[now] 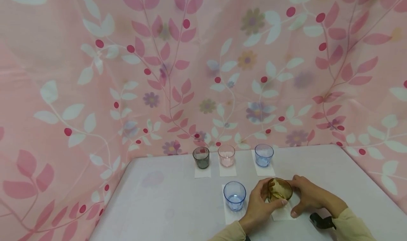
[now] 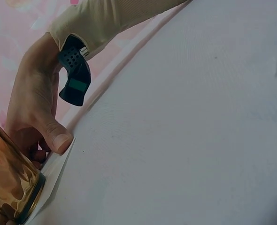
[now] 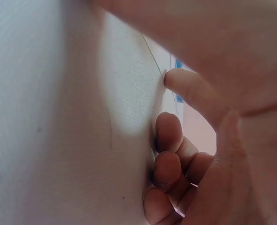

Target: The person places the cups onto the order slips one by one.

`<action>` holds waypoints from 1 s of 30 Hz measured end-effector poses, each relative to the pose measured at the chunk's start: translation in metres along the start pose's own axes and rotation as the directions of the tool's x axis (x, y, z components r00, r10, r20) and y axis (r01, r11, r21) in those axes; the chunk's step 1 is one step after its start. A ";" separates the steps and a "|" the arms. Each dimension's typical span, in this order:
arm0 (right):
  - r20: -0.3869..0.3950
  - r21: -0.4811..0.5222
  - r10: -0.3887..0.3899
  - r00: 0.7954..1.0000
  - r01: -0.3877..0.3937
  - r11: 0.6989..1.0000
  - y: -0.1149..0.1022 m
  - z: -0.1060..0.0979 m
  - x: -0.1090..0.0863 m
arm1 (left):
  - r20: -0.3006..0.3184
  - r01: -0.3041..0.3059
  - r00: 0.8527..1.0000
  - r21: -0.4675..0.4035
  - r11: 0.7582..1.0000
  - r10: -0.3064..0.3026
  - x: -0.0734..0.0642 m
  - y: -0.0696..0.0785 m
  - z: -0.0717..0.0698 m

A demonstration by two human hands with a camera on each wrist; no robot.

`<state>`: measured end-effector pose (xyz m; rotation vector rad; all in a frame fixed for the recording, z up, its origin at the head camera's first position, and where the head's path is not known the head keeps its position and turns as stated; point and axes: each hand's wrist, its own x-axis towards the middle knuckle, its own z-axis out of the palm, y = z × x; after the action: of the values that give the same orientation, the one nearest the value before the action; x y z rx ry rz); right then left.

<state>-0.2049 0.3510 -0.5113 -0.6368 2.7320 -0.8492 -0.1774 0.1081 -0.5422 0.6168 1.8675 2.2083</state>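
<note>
In the head view my left hand (image 1: pixel 260 205) grips an amber glass (image 1: pixel 279 190), fingers and thumb round its side. Beneath the glass is a white slip of paper (image 1: pixel 283 214). My right hand (image 1: pixel 310 195) is just right of the glass, its thumb at the paper's right edge. The left wrist view shows the amber glass (image 2: pixel 9 173) slanted across the frame, and the right thumb (image 2: pixel 60 142) touching the paper's corner. Up close in the right wrist view, the right fingers (image 3: pixel 169 131) are bent with tips at the tabletop, no glass between them.
A blue glass (image 1: pixel 235 198) stands on a paper slip left of my left hand. Behind are a grey glass (image 1: pixel 201 159), a pink glass (image 1: pixel 226 158) and another blue glass (image 1: pixel 264 158), each on its own slip. A pink floral curtain (image 1: pixel 203 75) hangs behind the table (image 1: pixel 152 202).
</note>
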 end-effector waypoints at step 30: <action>-0.032 0.052 -0.087 0.996 0.089 0.995 0.018 -0.011 -0.002 | -0.012 -0.342 0.932 0.308 0.888 0.363 -0.010 0.123 -0.052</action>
<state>-0.2122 0.3705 -0.5126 -0.7447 2.7141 -0.9559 -0.1756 0.0336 -0.4307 1.0213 2.3128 2.1825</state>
